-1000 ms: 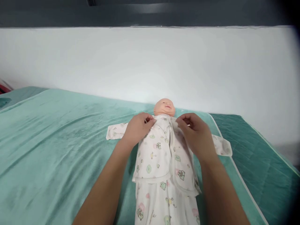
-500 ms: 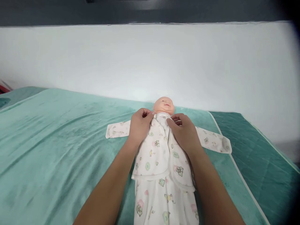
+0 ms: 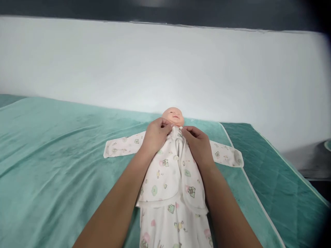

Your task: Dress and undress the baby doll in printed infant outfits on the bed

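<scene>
A baby doll (image 3: 173, 115) lies on its back, its head toward the wall. It wears a white printed baby jacket (image 3: 165, 175) with sleeves spread to both sides, over printed pants (image 3: 176, 227). My left hand (image 3: 157, 134) pinches the jacket's left front edge at the neck. Opposite it, my right hand (image 3: 197, 139) grips the other front edge between thumb and fingers. The two edges almost meet just below the doll's chin. A small button (image 3: 176, 157) shows lower down the front, where a narrow gap runs between the panels.
A light green blanket (image 3: 64, 165) with soft wrinkles covers the bed under the doll. To the right, darker green quilted bedding (image 3: 269, 165) shows past a pale piped edge. A white wall (image 3: 165, 65) rises directly behind the doll's head.
My hands have come closer together, drawing the jacket's two front edges inward at the neck. The view has shifted slightly, so the doll appears farther left.
</scene>
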A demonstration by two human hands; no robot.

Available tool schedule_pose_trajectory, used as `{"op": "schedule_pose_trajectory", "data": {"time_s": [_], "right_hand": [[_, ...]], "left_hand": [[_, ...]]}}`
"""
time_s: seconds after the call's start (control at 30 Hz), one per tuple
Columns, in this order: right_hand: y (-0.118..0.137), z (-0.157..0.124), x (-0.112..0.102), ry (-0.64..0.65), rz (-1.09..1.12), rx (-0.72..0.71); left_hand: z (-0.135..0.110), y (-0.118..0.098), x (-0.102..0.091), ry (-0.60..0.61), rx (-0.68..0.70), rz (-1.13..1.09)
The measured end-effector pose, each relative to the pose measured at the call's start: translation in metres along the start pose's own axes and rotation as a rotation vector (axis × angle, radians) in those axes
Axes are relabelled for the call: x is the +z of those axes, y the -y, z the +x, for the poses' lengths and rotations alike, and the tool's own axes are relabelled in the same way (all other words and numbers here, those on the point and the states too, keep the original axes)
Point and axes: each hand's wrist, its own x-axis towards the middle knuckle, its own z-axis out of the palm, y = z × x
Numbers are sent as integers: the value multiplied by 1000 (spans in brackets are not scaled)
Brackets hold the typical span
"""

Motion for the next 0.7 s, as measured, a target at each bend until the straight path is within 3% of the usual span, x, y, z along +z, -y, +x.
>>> {"op": "schedule_pose_trajectory", "data": {"time_s": [0.17, 0.47, 0.7], "right_hand": [[1, 0, 0, 20, 29, 7], [18, 4, 5, 91, -111, -55], [9, 3, 7, 44, -31, -48]], "left_hand": [[-2, 4, -3, 40, 21, -4], [-2, 4, -5, 64, 38, -35], [-4, 3, -4, 85, 31, 1]]}}
